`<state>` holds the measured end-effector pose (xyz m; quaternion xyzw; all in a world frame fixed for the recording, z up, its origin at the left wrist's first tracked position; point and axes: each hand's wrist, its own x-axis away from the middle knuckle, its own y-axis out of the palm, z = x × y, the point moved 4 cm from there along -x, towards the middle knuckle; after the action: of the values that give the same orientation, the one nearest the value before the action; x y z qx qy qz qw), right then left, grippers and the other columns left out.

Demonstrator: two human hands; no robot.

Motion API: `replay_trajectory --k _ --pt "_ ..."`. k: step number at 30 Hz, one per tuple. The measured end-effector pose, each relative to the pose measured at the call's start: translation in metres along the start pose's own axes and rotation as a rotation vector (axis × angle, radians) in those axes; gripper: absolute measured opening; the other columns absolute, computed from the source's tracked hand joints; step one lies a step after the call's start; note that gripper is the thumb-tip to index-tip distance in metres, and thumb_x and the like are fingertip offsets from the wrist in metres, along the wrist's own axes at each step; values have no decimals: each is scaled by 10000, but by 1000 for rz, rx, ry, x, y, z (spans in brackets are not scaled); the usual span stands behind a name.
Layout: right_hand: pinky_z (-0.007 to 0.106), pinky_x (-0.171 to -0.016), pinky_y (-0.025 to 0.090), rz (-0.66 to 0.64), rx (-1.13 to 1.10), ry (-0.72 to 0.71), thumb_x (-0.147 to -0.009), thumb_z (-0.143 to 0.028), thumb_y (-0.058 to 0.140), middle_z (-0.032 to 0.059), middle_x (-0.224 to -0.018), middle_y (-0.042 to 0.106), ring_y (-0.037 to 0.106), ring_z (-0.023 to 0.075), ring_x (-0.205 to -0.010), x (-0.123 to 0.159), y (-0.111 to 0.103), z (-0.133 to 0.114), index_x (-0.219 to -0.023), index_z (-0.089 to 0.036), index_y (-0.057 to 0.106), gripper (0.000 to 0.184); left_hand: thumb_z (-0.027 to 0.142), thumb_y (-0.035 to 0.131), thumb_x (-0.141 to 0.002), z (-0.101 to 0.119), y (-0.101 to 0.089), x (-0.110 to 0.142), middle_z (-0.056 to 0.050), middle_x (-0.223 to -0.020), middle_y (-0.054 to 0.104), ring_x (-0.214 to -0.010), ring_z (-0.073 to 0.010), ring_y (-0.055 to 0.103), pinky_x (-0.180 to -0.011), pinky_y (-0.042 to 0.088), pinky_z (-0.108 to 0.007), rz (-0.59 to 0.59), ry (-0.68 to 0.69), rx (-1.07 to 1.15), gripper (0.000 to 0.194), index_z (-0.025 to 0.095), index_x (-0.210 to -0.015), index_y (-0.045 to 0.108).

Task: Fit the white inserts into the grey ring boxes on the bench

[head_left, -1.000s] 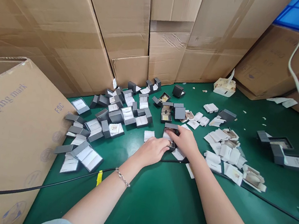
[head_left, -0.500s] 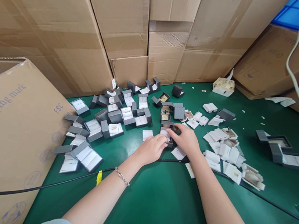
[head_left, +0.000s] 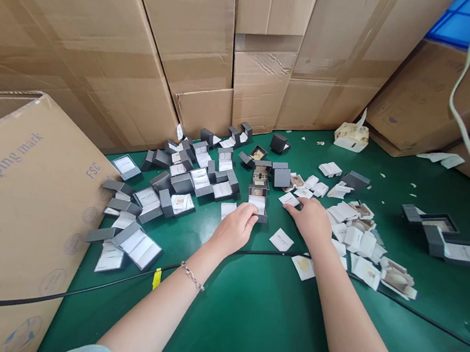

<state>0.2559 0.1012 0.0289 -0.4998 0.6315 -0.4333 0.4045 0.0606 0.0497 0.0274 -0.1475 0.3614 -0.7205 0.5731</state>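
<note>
My left hand point(head_left: 235, 227) is closed on the near left edge of a small open grey jewellery box point(head_left: 258, 204). A white insert shows inside the box, and its lid stands up at the back. To the right, my right hand point(head_left: 312, 221) pinches the edge of a small white card point(head_left: 289, 199) low over the table. Below it lie another printed white card point(head_left: 282, 240) and a white card with a yellowish mark point(head_left: 303, 266). One more card point(head_left: 227, 210) rests just left of the box. Behind the held box stands another open grey box point(head_left: 261, 174).
Many open grey boxes point(head_left: 181, 183) crowd the left of the green table point(head_left: 232, 321). White paper inserts point(head_left: 353, 236) are heaped at right, with two open boxes point(head_left: 461, 245) beyond. A black cable point(head_left: 114, 286) crosses the table. Cardboard cartons point(head_left: 256, 86) wall the back.
My right hand has moved off the box to the right and is now at a white card. My left hand stays on the box, whose white insert is now uncovered.
</note>
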Motion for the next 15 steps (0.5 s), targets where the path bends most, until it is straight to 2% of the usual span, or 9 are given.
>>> replay_trajectory --k 4,6,8,10,12,15 --pt "309 -630 382 55 -170 4 -749 -390 545 106 -938 595 550 223 -817 0 -6 -2 -926 -156 648 311 256 316 -916 1 -1 0 -39 -1082 564 -955 -171 571 -784 480 -302 -8 0 -11 177 223 -965 484" --pt "307 -638 390 108 -317 -10 -752 -383 526 81 -840 603 543 201 -757 1 -14 -6 -813 -166 651 258 259 313 -916 1 -1 0 -42 -1075 568 -951 -174 572 -781 481 -306 -11 -13 -10 182 223 -973 483" --pt "300 -608 398 101 -512 22 -742 -410 527 53 -712 595 524 173 -654 4 -18 -9 -737 -173 634 260 267 313 -916 0 -2 0 -41 -1067 574 -948 -176 573 -782 481 -311 -10 -28 0 183 224 -977 480" --pt "279 -535 397 8 -748 83 -717 -428 548 33 -631 583 489 139 -544 7 -18 -16 -724 -175 599 258 273 317 -915 0 -2 0 -41 -1060 580 -943 -177 573 -785 480 -314 -1 -40 16 180 224 -979 477" --pt "255 -479 396 -121 -954 107 -687 -419 572 37 -642 604 478 114 -490 11 -13 -25 -728 -173 561 249 274 325 -912 0 -2 -1 -40 -1047 585 -933 -175 574 -783 479 -314 7 -44 24 174 224 -975 479" --pt "241 -480 421 -259 -1062 76 -655 -394 599 56 -698 640 542 125 -527 16 -4 -37 -725 -167 549 243 270 337 -908 0 -2 -1 -36 -1004 588 -911 -172 572 -780 474 -311 11 -25 15 163 223 -958 485"
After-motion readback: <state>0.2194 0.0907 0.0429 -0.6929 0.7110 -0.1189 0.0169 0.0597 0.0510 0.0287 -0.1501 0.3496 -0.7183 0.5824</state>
